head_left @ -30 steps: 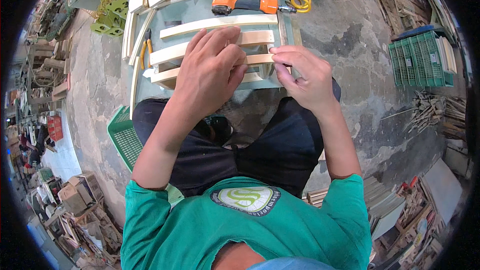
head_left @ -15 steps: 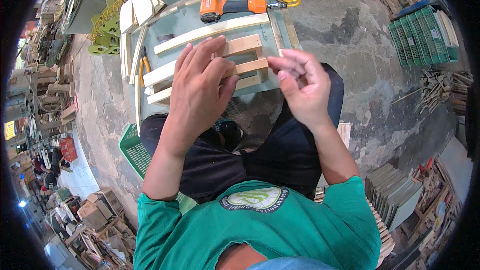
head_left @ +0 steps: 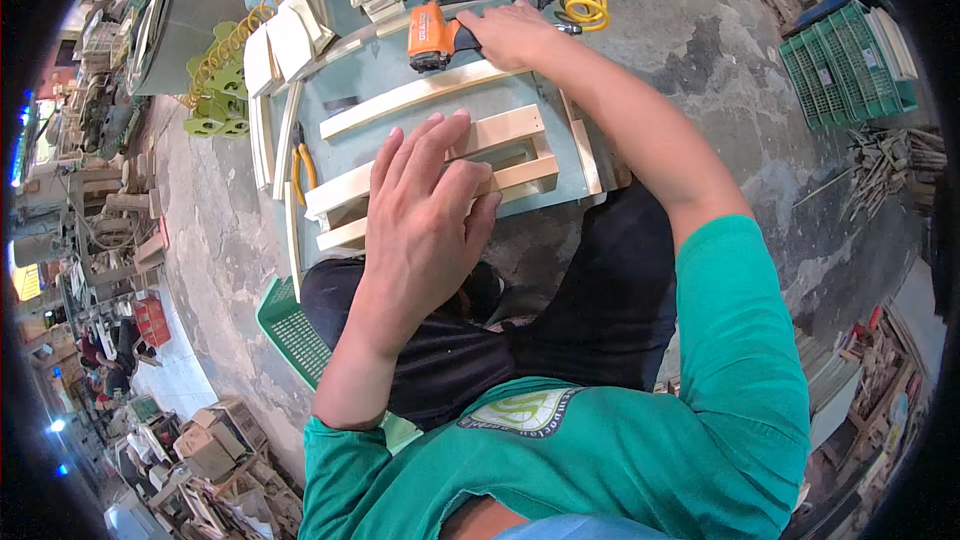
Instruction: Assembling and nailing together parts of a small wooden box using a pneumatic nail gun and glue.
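Slatted wooden piece is lying upper middle of the view, on a greenish surface. Left hand is over its slats, fingers loosely bent, can't tell if it's actually gripping. Hands are well apart: right hand is up top, wrapped round the orange nail gun's handle. Pliers sit upper left, green crates upper right.

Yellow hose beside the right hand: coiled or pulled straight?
Coiled: the yellow hose shows bunched round loops near the right hand.

An orange-and-black nail gun lies beyond a pale, slatted wooden frame.
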Tool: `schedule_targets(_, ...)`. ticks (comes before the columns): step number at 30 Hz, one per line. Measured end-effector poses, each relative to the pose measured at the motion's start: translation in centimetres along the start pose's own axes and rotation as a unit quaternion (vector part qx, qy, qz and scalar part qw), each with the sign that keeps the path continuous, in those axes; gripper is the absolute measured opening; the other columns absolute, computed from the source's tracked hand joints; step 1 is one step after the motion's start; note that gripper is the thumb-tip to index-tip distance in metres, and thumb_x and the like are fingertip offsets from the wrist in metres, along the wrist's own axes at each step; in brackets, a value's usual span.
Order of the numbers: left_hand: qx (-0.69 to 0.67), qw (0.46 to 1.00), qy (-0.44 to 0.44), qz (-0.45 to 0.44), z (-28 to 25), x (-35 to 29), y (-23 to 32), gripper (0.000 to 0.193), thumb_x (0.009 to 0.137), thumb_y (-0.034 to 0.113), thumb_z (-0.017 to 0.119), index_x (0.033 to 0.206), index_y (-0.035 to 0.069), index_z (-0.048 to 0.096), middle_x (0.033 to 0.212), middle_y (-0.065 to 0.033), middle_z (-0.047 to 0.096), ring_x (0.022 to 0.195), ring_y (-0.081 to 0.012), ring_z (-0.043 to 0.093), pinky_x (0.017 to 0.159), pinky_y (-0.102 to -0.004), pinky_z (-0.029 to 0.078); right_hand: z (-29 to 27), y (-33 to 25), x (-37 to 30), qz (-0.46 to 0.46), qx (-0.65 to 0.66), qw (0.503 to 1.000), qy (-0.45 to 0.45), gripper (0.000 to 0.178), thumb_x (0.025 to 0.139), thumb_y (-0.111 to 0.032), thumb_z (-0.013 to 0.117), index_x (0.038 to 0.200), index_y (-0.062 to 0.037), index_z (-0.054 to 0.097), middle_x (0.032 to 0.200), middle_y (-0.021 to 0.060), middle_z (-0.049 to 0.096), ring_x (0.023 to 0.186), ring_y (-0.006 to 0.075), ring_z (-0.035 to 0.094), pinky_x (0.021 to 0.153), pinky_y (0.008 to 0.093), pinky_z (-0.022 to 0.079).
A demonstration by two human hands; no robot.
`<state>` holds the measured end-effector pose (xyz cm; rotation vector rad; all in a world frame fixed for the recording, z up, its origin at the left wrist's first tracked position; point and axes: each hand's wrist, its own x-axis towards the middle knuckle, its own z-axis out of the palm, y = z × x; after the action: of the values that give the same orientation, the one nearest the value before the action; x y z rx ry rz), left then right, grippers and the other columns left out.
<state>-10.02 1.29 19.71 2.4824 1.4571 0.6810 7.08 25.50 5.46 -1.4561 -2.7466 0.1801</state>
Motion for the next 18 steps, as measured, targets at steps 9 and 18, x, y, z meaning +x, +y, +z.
schedule_targets(9, -0.002, 1.000, 0.012, 0.021, 0.0, -0.1, 0.2, 0.023, 0.084, 0.009, 0.080, 0.103, 0.008, 0.067, 0.143, -0.0186, 0.061, 0.138, -0.0391, 0.057, 0.119, -0.0584, 0.039, -7.1, 0.1, -2.3, 0.048, 0.034, 0.997, -0.046, 0.065, 0.096, -0.032, 0.064, 0.153, -0.0107, 0.039, 0.124, 0.0244, 0.072, 0.112, 0.0420, 0.070, 0.095, 0.0533, 0.055)
schedule_targets(18, -0.002, 0.999, 0.031, 0.031, 0.2, -0.2, -0.2, 0.020, 0.087, 0.012, 0.079, 0.102, 0.004, 0.069, 0.140, -0.0197, 0.062, 0.135, -0.0383, 0.058, 0.120, -0.0554, 0.039, -22.9, -3.1, -22.5, 0.241, 0.637, 0.732, 0.016, 0.036, 0.104, -0.041, 0.066, 0.105, -0.0051, 0.067, 0.081, 0.0028, 0.069, 0.073, 0.0122, 0.071, 0.073, 0.0266, 0.061)
